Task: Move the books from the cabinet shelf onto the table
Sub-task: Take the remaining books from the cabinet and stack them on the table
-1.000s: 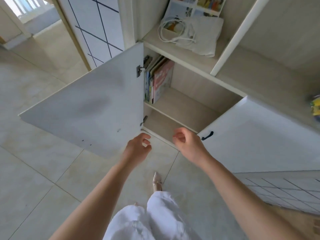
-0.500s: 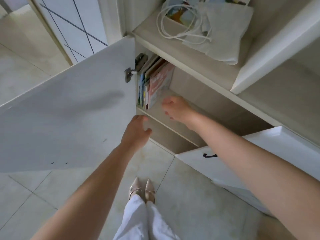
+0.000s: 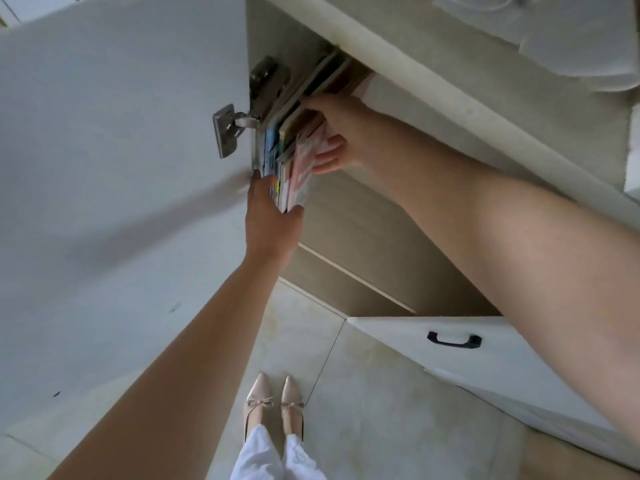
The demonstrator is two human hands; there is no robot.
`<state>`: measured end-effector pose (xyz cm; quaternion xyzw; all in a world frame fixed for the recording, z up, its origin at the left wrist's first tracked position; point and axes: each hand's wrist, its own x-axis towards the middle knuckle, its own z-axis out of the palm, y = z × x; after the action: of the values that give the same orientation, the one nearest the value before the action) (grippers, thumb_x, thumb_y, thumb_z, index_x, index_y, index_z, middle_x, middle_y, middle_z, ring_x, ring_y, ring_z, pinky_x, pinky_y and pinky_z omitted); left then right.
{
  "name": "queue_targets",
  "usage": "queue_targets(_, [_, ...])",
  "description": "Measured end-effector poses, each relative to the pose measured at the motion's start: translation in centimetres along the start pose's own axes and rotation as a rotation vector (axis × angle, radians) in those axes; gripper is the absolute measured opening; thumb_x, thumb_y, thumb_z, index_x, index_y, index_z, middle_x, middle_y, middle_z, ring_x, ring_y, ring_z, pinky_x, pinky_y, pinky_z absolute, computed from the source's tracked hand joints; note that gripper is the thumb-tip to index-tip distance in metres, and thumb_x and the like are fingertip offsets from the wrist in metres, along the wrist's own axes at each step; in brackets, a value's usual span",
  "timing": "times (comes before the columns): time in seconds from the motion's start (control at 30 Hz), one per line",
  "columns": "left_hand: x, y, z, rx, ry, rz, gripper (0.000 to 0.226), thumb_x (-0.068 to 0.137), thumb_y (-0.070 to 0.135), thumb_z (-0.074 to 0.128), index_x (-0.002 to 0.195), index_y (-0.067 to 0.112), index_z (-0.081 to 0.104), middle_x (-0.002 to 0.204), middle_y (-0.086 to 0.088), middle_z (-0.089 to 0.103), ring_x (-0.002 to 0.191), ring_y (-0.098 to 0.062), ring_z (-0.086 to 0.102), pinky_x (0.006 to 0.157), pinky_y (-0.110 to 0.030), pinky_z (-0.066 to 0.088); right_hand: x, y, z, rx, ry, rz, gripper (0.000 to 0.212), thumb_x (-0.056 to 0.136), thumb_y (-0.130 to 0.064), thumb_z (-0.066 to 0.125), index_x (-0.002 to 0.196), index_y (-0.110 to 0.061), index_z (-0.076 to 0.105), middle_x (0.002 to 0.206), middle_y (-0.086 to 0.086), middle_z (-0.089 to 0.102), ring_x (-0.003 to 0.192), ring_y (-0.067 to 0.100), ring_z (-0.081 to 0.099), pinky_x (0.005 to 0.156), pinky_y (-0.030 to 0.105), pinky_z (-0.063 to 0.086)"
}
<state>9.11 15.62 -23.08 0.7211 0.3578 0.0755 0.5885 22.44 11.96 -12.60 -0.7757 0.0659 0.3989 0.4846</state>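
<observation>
Several thin books (image 3: 282,152) stand upright at the left end of the cabinet shelf (image 3: 349,216), just beside the door hinge. The outermost one has a pink cover (image 3: 300,168). My left hand (image 3: 270,216) clasps the lower front corner of the stack, with its fingers on the left side and its thumb on the right. My right hand (image 3: 346,133) lies against the pink cover from the right and hooks one digit over the books' top edges. The far ends of the books are hidden inside the cabinet.
The open left cabinet door (image 3: 121,168) fills the left side, its metal hinge (image 3: 230,128) close to my left hand. The right door (image 3: 485,355), with a black handle (image 3: 453,341), stands open at lower right. A grey cloth (image 3: 571,39) lies on the ledge above. Below is tiled floor (image 3: 363,410).
I have leaned in closer. My right hand moved from the shelf front to the pink cover and the books' tops. My left hand rose from below the shelf to the stack's lower corner.
</observation>
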Motion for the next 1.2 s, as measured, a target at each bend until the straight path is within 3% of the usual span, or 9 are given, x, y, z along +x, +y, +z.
queue_targets(0.1, [0.3,-0.1,1.0,-0.108,0.014,-0.012,0.08,0.07,0.014,0.053,0.145,0.027,0.028,0.146,0.002,0.041,0.133,-0.023,0.043,0.107,-0.048,0.042,1.3,-0.7,0.6,-0.05,0.0,0.0,0.032,0.084,-0.037,0.068,0.095,-0.013,0.048,0.103,0.016,0.059,0.093,0.037,0.063,0.079,0.052,0.058])
queue_targets(0.3, [0.5,0.0,2.7,-0.249,0.067,-0.046,0.088,0.073,0.007,0.056,0.149,0.026,0.016,0.152,-0.001,0.029,0.132,-0.026,0.042,0.104,-0.049,0.044,2.4,-0.8,0.7,-0.031,-0.035,0.045,0.024,0.087,-0.03,0.066,0.085,-0.012,0.049,0.092,0.017,0.058,0.091,0.037,0.062,0.083,0.056,0.055])
queue_targets(0.37, [0.4,0.0,3.1,-0.281,0.087,-0.031,0.093,0.07,0.008,0.058,0.149,0.028,0.014,0.152,0.003,0.025,0.134,-0.028,0.039,0.105,-0.049,0.043,2.2,-0.9,0.4,-0.01,-0.063,0.042,0.02,0.087,-0.028,0.065,0.092,-0.012,0.053,0.095,0.018,0.059,0.089,0.037,0.062,0.079,0.056,0.057])
queue_targets(0.5, [0.9,-0.5,3.5,-0.14,0.096,0.008,0.1,0.064,0.012,0.059,0.151,0.028,0.012,0.144,-0.001,0.028,0.133,-0.029,0.036,0.099,-0.053,0.048,2.1,-0.8,-0.2,-0.012,-0.092,0.03,0.038,0.088,-0.023,0.06,0.122,-0.008,0.052,0.114,0.021,0.06,0.102,0.04,0.061,0.073,0.061,0.056])
queue_targets(0.63, [1.1,-1.4,3.6,0.305,0.151,0.113,0.086,0.07,0.007,0.064,0.146,0.017,0.027,0.14,-0.013,0.031,0.123,-0.033,0.034,0.096,-0.049,0.048,1.8,0.0,-1.5,-0.002,-0.029,0.027,0.012,0.086,-0.009,0.054,0.098,-0.008,0.052,0.101,0.019,0.058,0.095,0.038,0.06,0.073,0.058,0.057])
queue_targets(0.7, [1.6,-2.3,3.7,0.445,0.182,0.156,0.084,0.072,0.005,0.066,0.144,0.019,0.026,0.14,-0.015,0.03,0.123,-0.033,0.033,0.093,-0.048,0.051,1.6,0.4,-1.7,0.007,-0.087,0.02,0.017,0.086,-0.013,0.058,0.102,-0.011,0.054,0.108,0.018,0.059,0.102,0.039,0.059,0.075,0.059,0.056])
queue_targets(0.8, [2.9,-3.5,4.3,0.38,0.144,0.169,0.087,0.076,0.012,0.073,0.145,0.022,0.02,0.141,-0.013,0.036,0.127,-0.033,0.04,0.093,-0.053,0.052,1.6,0.4,-1.3,-0.004,-0.048,0.03,0.042,0.082,-0.025,0.073,0.112,-0.011,0.047,0.111,0.018,0.059,0.104,0.042,0.061,0.075,0.064,0.055])
queue_targets(0.93, [4.8,-4.2,5.3,0.254,0.172,0.176,0.09,0.075,0.027,0.08,0.142,0.024,0.02,0.139,-0.008,0.044,0.125,-0.029,0.048,0.093,-0.049,0.053,1.9,0.5,-0.6,-0.028,0.083,-0.025,0.037,0.086,-0.015,0.068,0.082,-0.015,0.031,0.09,0.013,0.052,0.091,0.036,0.064,0.073,0.055,0.059])
queue_targets(1.2, [5.3,-4.9,6.1,0.298,0.299,0.293,0.069,0.068,0.038,0.08,0.123,0.012,0.047,0.109,-0.01,0.062,0.099,-0.024,0.059,0.079,-0.04,0.059,2.5,2.1,-1.2,-0.112,0.272,-0.013,0.065,0.081,-0.018,0.07,0.126,-0.013,0.023,0.096,0.01,0.055,0.078,0.024,0.066,0.059,0.038,0.062])
